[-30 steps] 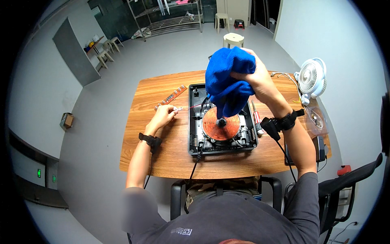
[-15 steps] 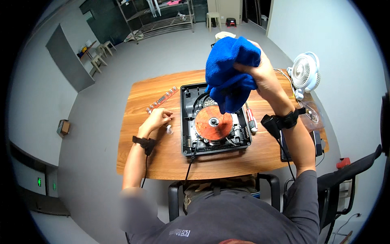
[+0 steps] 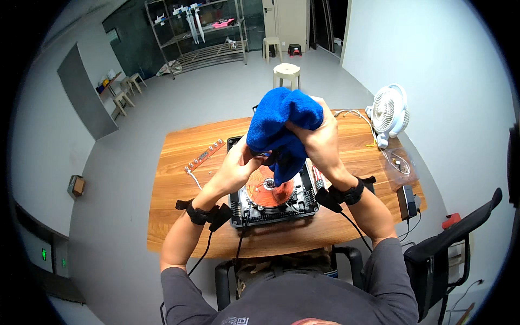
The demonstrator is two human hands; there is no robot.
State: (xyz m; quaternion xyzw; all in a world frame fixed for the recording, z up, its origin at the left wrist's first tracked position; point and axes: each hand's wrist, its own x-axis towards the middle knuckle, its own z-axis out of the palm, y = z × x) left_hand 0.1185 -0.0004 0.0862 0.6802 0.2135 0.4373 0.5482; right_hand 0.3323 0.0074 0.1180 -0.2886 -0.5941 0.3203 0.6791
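Above the table, my right hand (image 3: 320, 142) grips a bunched blue cloth (image 3: 281, 116), its fingers pressed into the folds. My left hand (image 3: 236, 169) meets the cloth's lower left side with the fingers closed on it. Something dark shows between the hands under the folds; I cannot make out what it is. Below lies an opened black induction cooker (image 3: 273, 217), partly covered by hands and cloth. Its round copper coil (image 3: 269, 195) faces up. Right of the cooker is a red-and-white screwdriver handle (image 3: 318, 177), partly hidden by my right arm.
A narrow orange circuit board (image 3: 205, 156) lies on the table's left, with a pale cable. To the right stand a white fan (image 3: 388, 112), a clear plastic bag (image 3: 400, 164) and a black power adapter (image 3: 406, 202). A stool (image 3: 286, 74) stands beyond the table.
My left hand has risen from the tabletop to the cloth. My right hand and the cloth are lower and farther left. The whole view has shifted, showing more of the room's far end.
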